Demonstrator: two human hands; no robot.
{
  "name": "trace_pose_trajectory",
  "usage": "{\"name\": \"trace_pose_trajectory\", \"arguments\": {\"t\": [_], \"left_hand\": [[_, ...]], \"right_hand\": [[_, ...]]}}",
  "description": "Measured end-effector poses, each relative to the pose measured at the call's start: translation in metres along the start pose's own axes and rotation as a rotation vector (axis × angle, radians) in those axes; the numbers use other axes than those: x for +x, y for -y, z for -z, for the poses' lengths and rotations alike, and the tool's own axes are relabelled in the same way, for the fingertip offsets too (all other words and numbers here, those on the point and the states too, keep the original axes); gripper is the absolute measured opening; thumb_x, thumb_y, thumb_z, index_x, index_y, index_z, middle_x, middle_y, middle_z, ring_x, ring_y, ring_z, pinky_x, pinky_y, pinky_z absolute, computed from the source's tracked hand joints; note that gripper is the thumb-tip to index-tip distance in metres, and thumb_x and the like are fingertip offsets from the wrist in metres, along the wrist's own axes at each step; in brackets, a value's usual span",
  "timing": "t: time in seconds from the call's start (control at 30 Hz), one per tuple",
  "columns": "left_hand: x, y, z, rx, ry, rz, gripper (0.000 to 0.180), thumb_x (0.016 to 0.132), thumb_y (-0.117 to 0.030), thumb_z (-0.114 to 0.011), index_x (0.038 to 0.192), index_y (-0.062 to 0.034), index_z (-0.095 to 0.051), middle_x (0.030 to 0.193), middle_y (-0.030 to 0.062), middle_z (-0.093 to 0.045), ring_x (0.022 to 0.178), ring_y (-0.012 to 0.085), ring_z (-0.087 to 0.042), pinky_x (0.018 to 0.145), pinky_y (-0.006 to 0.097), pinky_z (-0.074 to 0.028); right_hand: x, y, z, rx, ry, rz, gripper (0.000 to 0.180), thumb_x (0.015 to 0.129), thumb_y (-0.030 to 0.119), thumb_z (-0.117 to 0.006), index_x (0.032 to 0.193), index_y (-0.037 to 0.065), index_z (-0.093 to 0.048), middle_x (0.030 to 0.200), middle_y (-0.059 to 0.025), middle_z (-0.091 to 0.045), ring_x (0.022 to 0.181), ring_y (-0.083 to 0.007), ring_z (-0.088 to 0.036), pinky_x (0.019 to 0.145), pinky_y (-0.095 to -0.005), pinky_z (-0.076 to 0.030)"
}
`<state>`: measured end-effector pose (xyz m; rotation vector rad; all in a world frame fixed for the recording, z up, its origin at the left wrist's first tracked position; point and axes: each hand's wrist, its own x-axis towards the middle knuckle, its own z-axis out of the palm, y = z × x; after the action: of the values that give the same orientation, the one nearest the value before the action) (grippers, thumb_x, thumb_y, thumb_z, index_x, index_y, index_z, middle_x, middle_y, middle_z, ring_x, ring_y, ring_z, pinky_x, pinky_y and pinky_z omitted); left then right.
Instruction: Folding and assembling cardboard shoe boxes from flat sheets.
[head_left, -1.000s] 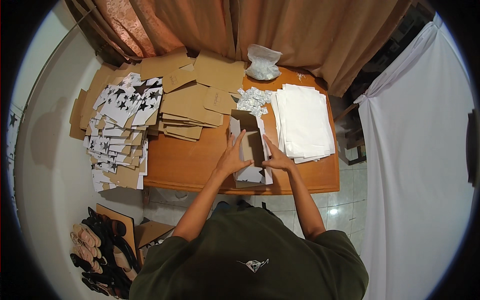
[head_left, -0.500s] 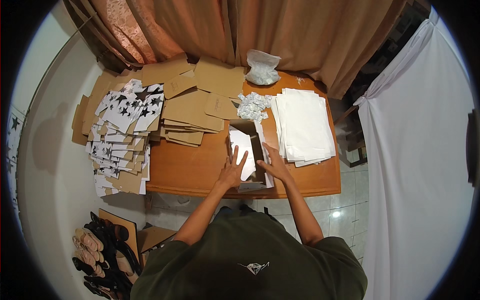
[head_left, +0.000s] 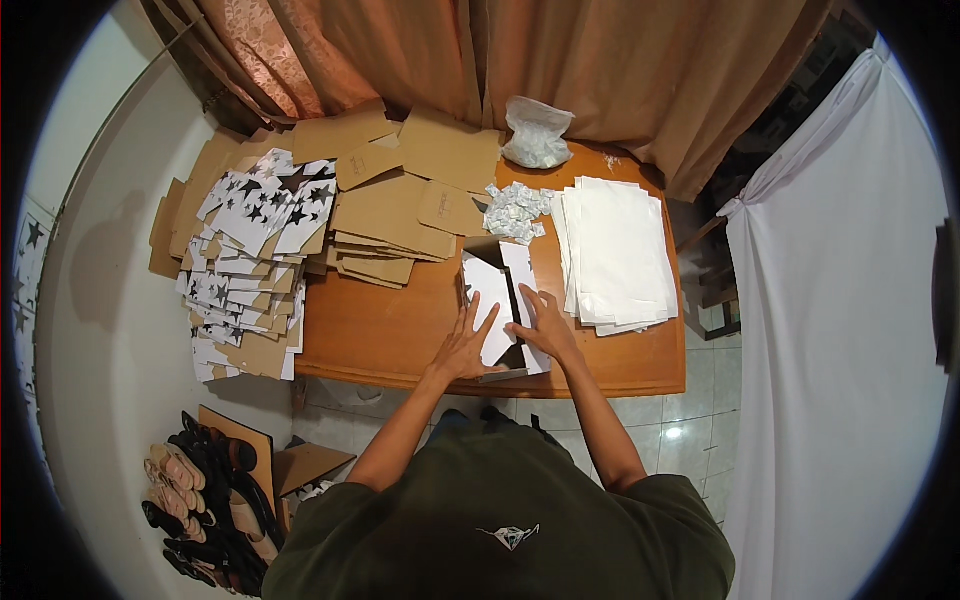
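A white cardboard box [head_left: 482, 285] stands near the front edge of the wooden table, its two long top flaps folded inward. Between the flaps a narrow dark gap shows; what lies inside is hidden. My left hand [head_left: 462, 348] rests with spread fingers on the left flap and the box's near left side. On the right flap [head_left: 519, 262] lies my right hand [head_left: 547, 328], fingers apart, its thumb reaching toward the gap. Neither hand is closed around anything.
Star-printed cardboard pieces [head_left: 235, 290] are stacked at the left, beside brown cardboard sheets [head_left: 395, 215]. Behind the box lie small white packets [head_left: 516, 210] and a clear plastic bag [head_left: 538, 135]. White paper sheets [head_left: 618, 255] are piled at the right. Shoes [head_left: 180, 480] sit below left.
The right flap has come down inward under my right hand, and the opening has narrowed to a slim gap. My left hand stays on the left flap. The whole view has shifted slightly.
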<state>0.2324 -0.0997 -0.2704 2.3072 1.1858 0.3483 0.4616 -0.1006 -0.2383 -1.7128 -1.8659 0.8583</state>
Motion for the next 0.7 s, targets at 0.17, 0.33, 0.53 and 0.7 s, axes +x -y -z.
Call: {"name": "trace_pose_trajectory", "arguments": {"t": [0.17, 0.33, 0.53, 0.7], "left_hand": [[-0.002, 0.004, 0.0, -0.029, 0.004, 0.021, 0.125, 0.066, -0.065, -0.083, 0.163, -0.0263, -0.015, 0.168, 0.0204, 0.005, 0.145, 0.0595, -0.019, 0.109, 0.066, -0.038], [-0.001, 0.008, 0.001, -0.199, 0.007, 0.041, 0.132, 0.06, -0.076, -0.08, 0.163, -0.0226, -0.016, 0.168, 0.0208, 0.006, 0.148, 0.0573, -0.01, 0.115, 0.069, -0.024], [-0.006, -0.022, 0.016, 0.115, 0.128, 0.124, 0.154, 0.039, -0.091, -0.075, 0.163, -0.0208, -0.016, 0.168, 0.0218, 0.006, 0.151, 0.0525, 0.006, 0.104, 0.085, -0.007], [-0.006, -0.021, 0.011, 0.13, 0.103, 0.182, 0.155, 0.036, -0.092, -0.074, 0.163, -0.0249, -0.016, 0.169, 0.0175, 0.004, 0.152, 0.0503, 0.007, 0.105, 0.084, -0.001]], "right_hand": [[0.008, 0.004, -0.003, -0.028, -0.033, -0.043, 0.088, 0.079, 0.049, -0.079, 0.153, 0.018, -0.041, 0.142, -0.0357, -0.041, 0.131, -0.0509, -0.048, 0.102, -0.0504, -0.048], [0.014, -0.008, -0.012, 0.052, -0.085, 0.005, 0.088, 0.079, 0.048, -0.08, 0.152, 0.017, -0.043, 0.138, -0.0333, -0.045, 0.123, -0.0489, -0.055, 0.1, -0.049, -0.049], [0.011, -0.003, -0.005, -0.002, -0.048, -0.025, 0.091, 0.079, 0.057, -0.077, 0.153, 0.016, -0.042, 0.139, -0.0351, -0.043, 0.123, -0.0507, -0.055, 0.099, -0.0502, -0.05], [0.005, -0.016, -0.015, -0.098, 0.018, 0.019, 0.097, 0.082, 0.073, -0.064, 0.158, 0.021, -0.032, 0.142, -0.0475, -0.034, 0.123, -0.0608, -0.05, 0.099, -0.0545, -0.049]]}}
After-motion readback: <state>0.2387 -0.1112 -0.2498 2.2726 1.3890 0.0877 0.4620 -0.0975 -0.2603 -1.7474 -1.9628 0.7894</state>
